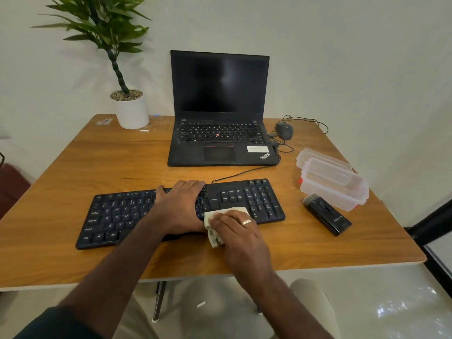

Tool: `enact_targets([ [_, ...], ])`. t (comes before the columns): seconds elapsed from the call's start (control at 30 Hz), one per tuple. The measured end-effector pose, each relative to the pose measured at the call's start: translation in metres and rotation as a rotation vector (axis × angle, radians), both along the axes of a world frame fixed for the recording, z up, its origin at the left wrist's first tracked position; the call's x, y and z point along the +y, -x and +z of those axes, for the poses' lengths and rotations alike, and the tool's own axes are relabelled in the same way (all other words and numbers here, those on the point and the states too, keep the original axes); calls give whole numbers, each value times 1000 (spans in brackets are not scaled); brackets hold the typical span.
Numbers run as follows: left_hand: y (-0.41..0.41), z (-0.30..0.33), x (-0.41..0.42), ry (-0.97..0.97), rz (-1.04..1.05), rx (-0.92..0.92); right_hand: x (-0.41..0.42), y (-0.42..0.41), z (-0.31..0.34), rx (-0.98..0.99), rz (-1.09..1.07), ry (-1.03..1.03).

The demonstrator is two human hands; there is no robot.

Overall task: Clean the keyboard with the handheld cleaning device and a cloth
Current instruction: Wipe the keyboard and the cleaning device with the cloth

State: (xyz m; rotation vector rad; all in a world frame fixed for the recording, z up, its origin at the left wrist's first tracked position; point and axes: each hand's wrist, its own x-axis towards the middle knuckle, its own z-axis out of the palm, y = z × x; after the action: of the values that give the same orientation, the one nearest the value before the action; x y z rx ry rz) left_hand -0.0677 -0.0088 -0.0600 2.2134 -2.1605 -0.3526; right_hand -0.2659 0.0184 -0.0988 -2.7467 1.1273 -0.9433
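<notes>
A black wired keyboard (pixel 117 216) lies across the front of the wooden table (pixel 73 167). My left hand (pixel 182 204) rests flat on the keyboard's middle, fingers over its far edge, pressing it down. My right hand (pixel 237 231) presses a pale crumpled cloth (pixel 215 234) against the keys near the keyboard's right-centre front edge; part of the cloth hangs over the edge onto the table. The black handheld cleaning device (pixel 326 215), with a brush end, lies on the table to the right of the keyboard, untouched.
An open black laptop (pixel 220 133) stands behind the keyboard. A wired mouse (pixel 285 130) sits at its right. Clear plastic containers (pixel 335 184) are stacked at the right edge. A potted plant (pixel 130 111) stands at the back left.
</notes>
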Motion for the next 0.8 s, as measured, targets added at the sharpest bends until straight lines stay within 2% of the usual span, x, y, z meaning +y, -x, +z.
enact_targets([
  [0.2, -2, 0, 1, -19, 5, 28, -7, 37, -8, 179, -43, 19],
  [0.33, -3, -2, -1, -25, 10, 40, -14, 55, -1, 260, -220, -53],
  [0.47, -3, 0, -2, -31, 13, 41, -29, 80, 8, 250, -365, -141],
  [0.6, -2, -1, -4, -30, 18, 42, -47, 102, 14, 157, -499, -143],
  [0.7, -2, -3, -5, -25, 21, 39, -41, 95, 16, 63, -462, -115],
  [0.8, -3, -3, -5, -28, 22, 35, -23, 72, 9, 112, -327, -98],
])
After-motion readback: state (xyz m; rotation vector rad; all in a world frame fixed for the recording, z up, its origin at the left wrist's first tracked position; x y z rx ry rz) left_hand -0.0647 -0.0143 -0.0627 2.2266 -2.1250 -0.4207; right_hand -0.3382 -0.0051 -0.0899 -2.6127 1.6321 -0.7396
